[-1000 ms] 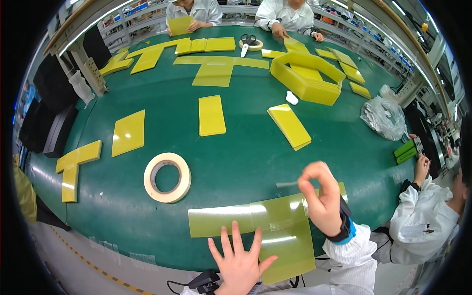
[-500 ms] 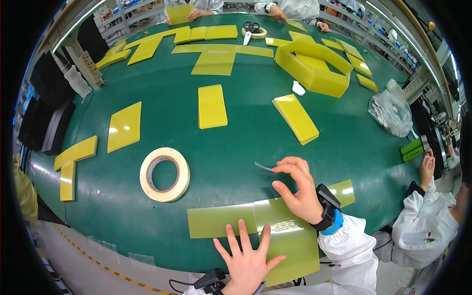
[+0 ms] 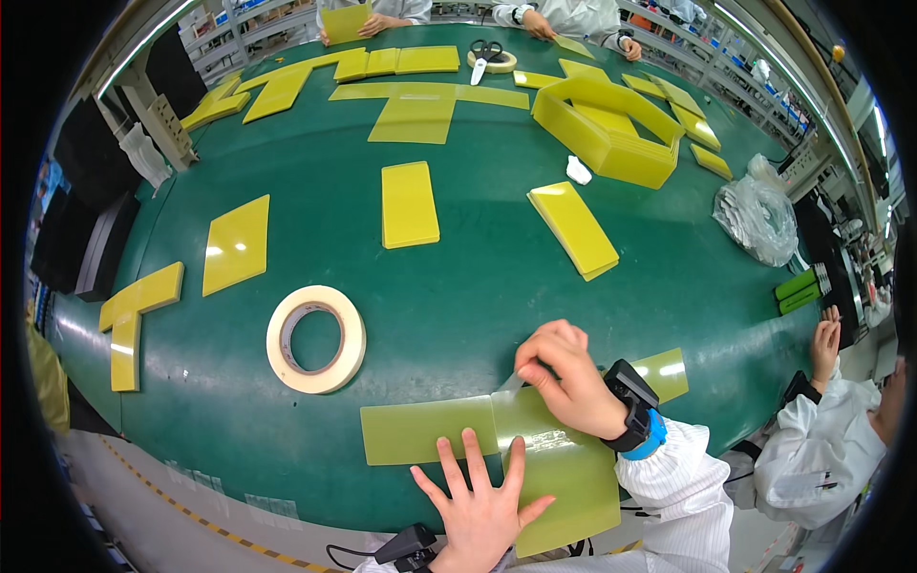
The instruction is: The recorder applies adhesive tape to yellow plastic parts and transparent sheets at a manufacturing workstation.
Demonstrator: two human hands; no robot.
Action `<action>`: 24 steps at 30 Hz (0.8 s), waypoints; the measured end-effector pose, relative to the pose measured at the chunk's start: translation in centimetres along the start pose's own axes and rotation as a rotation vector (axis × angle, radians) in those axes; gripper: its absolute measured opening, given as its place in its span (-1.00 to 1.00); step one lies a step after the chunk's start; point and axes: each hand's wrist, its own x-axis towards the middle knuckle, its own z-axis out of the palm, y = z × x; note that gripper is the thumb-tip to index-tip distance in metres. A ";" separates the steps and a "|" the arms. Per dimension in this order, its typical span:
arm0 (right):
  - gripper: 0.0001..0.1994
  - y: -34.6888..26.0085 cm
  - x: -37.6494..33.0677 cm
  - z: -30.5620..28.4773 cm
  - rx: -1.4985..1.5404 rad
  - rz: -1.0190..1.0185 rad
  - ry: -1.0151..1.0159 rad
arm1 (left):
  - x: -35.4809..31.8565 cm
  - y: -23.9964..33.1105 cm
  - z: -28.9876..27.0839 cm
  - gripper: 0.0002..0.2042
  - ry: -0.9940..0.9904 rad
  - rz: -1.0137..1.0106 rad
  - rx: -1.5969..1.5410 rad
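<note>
So the translucent yellow-green sheets are lying flat on the near side of the green bench (image 3: 449, 296): a left piece (image 3: 406, 430) butted up to a bigger middle sheet (image 3: 573, 477), plus a right piece (image 3: 664, 374) poking out past the wrist (can't tell how that one meets the middle, the arm's in the way). The left hand (image 3: 482, 511) sits right across the left-hand seam, palm down, my guess being so neither sheet slides and the edges stay lined up. Its fingers are spread wide, not gripping anything, just resting on both sheets. Right hand's (image 3: 571, 387) the opposite: thumb and index pinched together on a clear strip (image 3: 511, 384) hanging over the top of that seam. Can't tell if it's touching the sheets. The tape roll (image 3: 350, 346) lies off to the left, probably parked there to leave elbow room.
</note>
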 end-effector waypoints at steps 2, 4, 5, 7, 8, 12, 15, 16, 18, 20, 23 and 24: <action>-0.97 -0.1 0.0 0.5 0.045 0.006 -0.088 | 0.0 0.1 0.1 -0.27 0.006 -0.005 -0.011; -0.96 0.2 -0.2 1.0 0.012 -0.100 -0.258 | 0.0 0.1 0.3 -0.27 0.013 -0.007 -0.024; -0.95 0.2 -0.2 1.3 0.012 -0.117 -0.283 | 0.1 0.1 0.3 -0.28 0.025 -0.010 -0.028; -0.95 0.3 -0.3 1.6 -0.005 -0.120 -0.295 | 0.1 0.1 0.3 -0.29 0.037 -0.014 -0.033; -0.95 0.3 -0.3 1.7 -0.021 -0.125 -0.307 | 0.1 0.1 0.3 -0.29 0.040 -0.010 -0.020; -0.95 0.5 -0.3 1.9 -0.045 -0.141 -0.310 | 0.2 0.1 0.2 -0.30 0.033 -0.012 -0.031; -0.95 0.4 -0.4 2.0 -0.061 -0.139 -0.313 | 0.1 0.1 0.4 -0.31 0.043 -0.023 -0.043; -0.95 0.4 -0.3 2.0 -0.058 -0.140 -0.318 | 0.1 0.1 0.4 -0.31 0.043 -0.024 -0.043; -0.95 0.3 -0.3 1.9 -0.057 -0.140 -0.323 | 0.2 0.2 0.4 -0.32 0.040 -0.028 -0.036; -0.94 0.2 -0.3 1.8 -0.057 -0.141 -0.325 | 0.1 0.2 0.5 -0.32 0.043 -0.028 -0.036; -0.93 0.1 -0.4 1.9 -0.071 -0.159 -0.314 | 0.1 0.2 0.5 -0.32 0.044 -0.026 -0.031; -0.93 0.1 -0.4 1.9 -0.071 -0.159 -0.314 | 0.1 0.2 0.4 -0.32 0.040 -0.023 -0.027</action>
